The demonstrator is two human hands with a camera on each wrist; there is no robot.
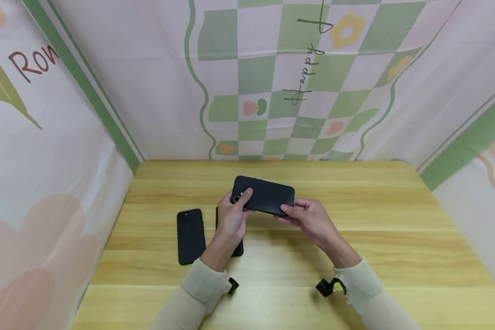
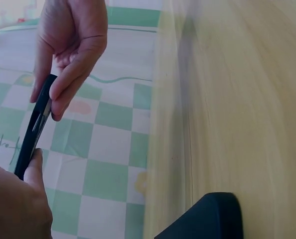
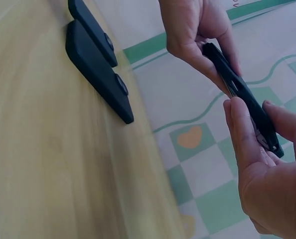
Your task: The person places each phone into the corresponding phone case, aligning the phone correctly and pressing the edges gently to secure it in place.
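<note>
A black phone (image 1: pixel 268 195) is held up in both hands over the table, tilted lengthwise, its back with a round camera ring facing the head camera. My left hand (image 1: pixel 232 215) grips the camera end, with the thumb on the back and the fingers beneath. At the opposite end, my right hand (image 1: pixel 309 220) pinches the corner between thumb and fingers. From the side, in the right wrist view, the phone (image 3: pixel 247 102) shows a paler strip along its edge. A second phone (image 1: pixel 238 250) lies on the table, mostly hidden by my left hand and forearm.
Left of the forearm, another black phone (image 1: pixel 191 236) lies on the wooden table (image 1: pixel 396 238) with its camera end away from me. A patterned cloth (image 1: pixel 255 133) hangs behind the table's far edge, and similar cloths stand at both sides.
</note>
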